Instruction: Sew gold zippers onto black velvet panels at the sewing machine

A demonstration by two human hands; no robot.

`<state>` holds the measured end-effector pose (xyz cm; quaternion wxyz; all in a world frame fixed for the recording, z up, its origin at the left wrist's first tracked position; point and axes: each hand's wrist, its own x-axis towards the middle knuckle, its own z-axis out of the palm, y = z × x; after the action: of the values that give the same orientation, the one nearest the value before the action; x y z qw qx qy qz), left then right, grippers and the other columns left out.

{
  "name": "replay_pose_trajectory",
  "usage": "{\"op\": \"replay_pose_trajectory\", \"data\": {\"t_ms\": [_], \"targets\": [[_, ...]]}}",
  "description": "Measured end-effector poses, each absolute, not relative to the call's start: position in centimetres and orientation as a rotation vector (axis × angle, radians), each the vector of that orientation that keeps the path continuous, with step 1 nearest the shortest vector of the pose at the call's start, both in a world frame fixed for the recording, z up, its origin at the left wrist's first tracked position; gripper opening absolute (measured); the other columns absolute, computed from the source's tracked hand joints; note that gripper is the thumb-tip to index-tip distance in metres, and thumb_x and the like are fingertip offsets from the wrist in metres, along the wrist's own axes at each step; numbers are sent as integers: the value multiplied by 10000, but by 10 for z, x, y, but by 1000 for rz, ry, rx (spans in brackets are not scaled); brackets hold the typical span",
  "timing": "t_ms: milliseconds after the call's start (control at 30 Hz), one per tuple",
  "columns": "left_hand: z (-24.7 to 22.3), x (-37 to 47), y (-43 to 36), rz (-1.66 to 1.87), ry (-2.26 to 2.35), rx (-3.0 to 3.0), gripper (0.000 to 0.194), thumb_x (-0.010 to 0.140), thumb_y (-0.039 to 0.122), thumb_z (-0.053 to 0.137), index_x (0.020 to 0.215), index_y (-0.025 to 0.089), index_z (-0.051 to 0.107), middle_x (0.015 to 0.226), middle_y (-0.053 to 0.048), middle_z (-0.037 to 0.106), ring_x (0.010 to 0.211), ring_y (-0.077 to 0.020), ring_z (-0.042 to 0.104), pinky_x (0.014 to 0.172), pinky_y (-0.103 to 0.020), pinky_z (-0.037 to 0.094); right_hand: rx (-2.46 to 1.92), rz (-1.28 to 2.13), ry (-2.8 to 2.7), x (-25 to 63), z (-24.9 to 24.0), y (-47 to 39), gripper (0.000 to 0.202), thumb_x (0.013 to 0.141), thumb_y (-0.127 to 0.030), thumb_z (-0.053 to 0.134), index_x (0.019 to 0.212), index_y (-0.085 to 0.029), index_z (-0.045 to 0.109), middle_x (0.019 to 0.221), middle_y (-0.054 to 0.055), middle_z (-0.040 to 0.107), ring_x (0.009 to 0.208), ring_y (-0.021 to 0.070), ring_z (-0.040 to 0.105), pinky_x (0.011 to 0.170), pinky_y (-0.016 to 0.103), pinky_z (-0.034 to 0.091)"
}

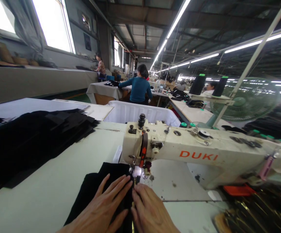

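Observation:
A cream sewing machine marked DUKI stands in front of me, its lit needle area just beyond my fingertips. Black fabric lies on the table to the left of the needle, its far end beside the presser foot. My left hand rests on this fabric with fingers stretched out and spread. Along the fabric's right edge, my right hand has its fingers pressed together on a zipper. Gold teeth glint below and ahead of that hand; the rest of the zipper is mostly hidden.
Stacked black fabric pieces cover the table's left side. Gold-toothed zippers are heaped at lower right. Behind the machine stands a white plastic bin. Black thread cones and a fan are at right. A person sits ahead.

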<state>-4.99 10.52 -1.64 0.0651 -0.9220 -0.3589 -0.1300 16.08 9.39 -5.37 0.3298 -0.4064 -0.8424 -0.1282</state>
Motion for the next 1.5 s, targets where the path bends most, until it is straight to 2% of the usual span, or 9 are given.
{"op": "replay_pose_trajectory", "data": {"t_ms": [200, 333, 567, 767, 867, 967, 1133, 1367, 1500], "targets": [[-17, -47, 106, -432, -1145, -2824, 652, 950, 292, 532, 1538, 198, 268, 1524, -86, 409, 1372, -294, 435, 1111, -607, 323, -1066, -310, -2187, 160, -61, 95, 314, 959, -276, 489, 1185, -123, 644, 1136, 90, 710, 1028, 248, 674, 901, 335, 586], [-15, -45, 109, -420, -1222, -2901, 639, 895, 268, 564, 1498, 209, 358, 1492, -90, 468, 1346, -326, 462, 1080, -664, 339, -1057, -260, -2213, 162, -59, 95, 329, 931, -247, 515, 1218, -118, 613, 1160, 105, 692, 1038, 258, 665, 899, 349, 586], [-11, -46, 110, -525, -1270, -2905, 616, 856, 231, 576, 1454, 226, 429, 1446, -110, 519, 1332, -340, 472, 1089, -673, 322, -1198, 131, -2198, 168, -35, 102, 387, 868, -111, 522, 1244, -189, 569, 1156, 99, 630, 1049, 221, 620, 932, 349, 559], [-13, -46, 109, -568, -1258, -2922, 645, 848, 225, 579, 1470, 241, 405, 1455, -103, 511, 1333, -334, 472, 1116, -643, 300, -1270, 6, -2374, 170, -31, 113, 420, 899, -146, 582, 1313, -211, 549, 1243, 69, 625, 1107, 258, 586, 984, 430, 532], [-12, -47, 109, -590, -1247, -2918, 663, 826, 218, 596, 1464, 228, 415, 1448, -94, 523, 1328, -328, 482, 1131, -584, 327, -1271, -40, -2428, 171, -31, 115, 429, 901, -175, 620, 1322, -199, 543, 1293, 70, 610, 1164, 263, 566, 1016, 431, 514], [-9, -48, 109, -535, -1234, -2921, 663, 810, 224, 600, 1452, 209, 435, 1445, -94, 529, 1322, -327, 491, 1119, -549, 370, -1216, -119, -2416, 171, -36, 117, 433, 880, -199, 671, 1299, -181, 562, 1258, 71, 638, 1127, 268, 599, 970, 404, 551], [-2, -49, 116, -465, -1183, -2974, 665, 830, 232, 595, 1468, 220, 409, 1468, -94, 501, 1332, -319, 483, 1101, -549, 395, -1073, -380, -2306, 168, -54, 124, 376, 856, -270, 719, 1191, -125, 629, 1124, 97, 703, 989, 281, 667, 854, 365, 604], [-5, -51, 140, -495, -1143, -2994, 683, 804, 205, 590, 1465, 216, 415, 1449, -117, 512, 1340, -345, 459, 1111, -618, 331, -1207, -487, -2320, 168, -62, 139, 404, 886, -251, 681, 1255, -119, 586, 1177, 154, 681, 998, 303, 679, 835, 401, 606], [-18, -51, 141, -520, -1140, -2986, 702, 845, 188, 559, 1509, 207, 334, 1477, -127, 480, 1353, -335, 448, 1110, -618, 333, -1176, -488, -2340, 171, -60, 141, 422, 896, -245, 673, 1288, -125, 570, 1200, 158, 674, 1044, 297, 674, 868, 391, 600]]}}
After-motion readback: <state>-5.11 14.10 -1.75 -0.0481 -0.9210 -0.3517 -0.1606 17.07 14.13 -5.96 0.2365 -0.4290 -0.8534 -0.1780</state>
